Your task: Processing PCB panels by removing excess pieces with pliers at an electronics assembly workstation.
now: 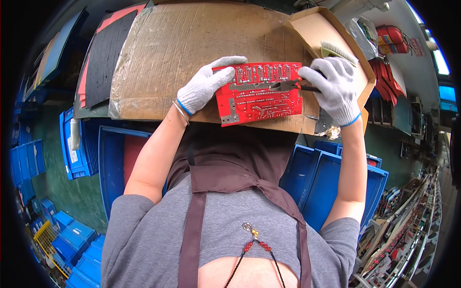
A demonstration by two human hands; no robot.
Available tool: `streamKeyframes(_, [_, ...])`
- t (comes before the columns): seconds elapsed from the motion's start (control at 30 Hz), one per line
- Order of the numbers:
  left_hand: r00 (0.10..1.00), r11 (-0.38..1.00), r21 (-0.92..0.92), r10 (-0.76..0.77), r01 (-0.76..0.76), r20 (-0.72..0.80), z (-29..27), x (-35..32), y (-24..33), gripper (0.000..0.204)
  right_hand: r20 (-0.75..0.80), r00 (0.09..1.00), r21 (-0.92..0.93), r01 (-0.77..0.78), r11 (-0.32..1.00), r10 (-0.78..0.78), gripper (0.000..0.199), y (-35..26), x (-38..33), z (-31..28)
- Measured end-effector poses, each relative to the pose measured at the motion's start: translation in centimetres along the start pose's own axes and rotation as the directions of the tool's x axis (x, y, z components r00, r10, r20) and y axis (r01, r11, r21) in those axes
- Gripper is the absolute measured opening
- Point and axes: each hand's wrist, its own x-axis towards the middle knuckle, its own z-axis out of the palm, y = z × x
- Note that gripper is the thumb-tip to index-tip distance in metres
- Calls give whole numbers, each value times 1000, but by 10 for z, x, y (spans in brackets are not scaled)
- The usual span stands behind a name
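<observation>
A red circuit board with silvery solder tracks is held over the near part of the cardboard-topped table. My left hand, in a white knit glove, grips the board's upper left corner, thumb lying over its face. In my right hand, gloved the same way, is a pair of cutting pliers with dark jaws and red-and-black handles. The jaws lie against the board's upper middle, under a row of soldered slots. Part of the handles is hidden by my right fingers.
Cardboard covers the table. An open cardboard box stands at the back right, with a pale-bristled brush by its near side. Black sheets lie at the left. Blue crates flank my body below the table edge.
</observation>
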Motion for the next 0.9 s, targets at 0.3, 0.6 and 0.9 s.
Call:
streamKeyframes(0.3, [991, 999, 4, -45, 46, -126, 7, 2, 4, 40, -182, 616, 62, -770, 635, 766, 49, -85, -170, -27])
streamKeyframes(0.6, [995, 997, -75, -39, 32, -89, 11, 2, 0, 48, -113, 237, -106, -968, 226, 965, 36, -127, -249, -41])
streamKeyframes(0.9, [992, 999, -28, -20, 17, -124, 16, 3, -1, 49, 80, 215, -389, -892, 229, 973, 45, -106, -237, -14])
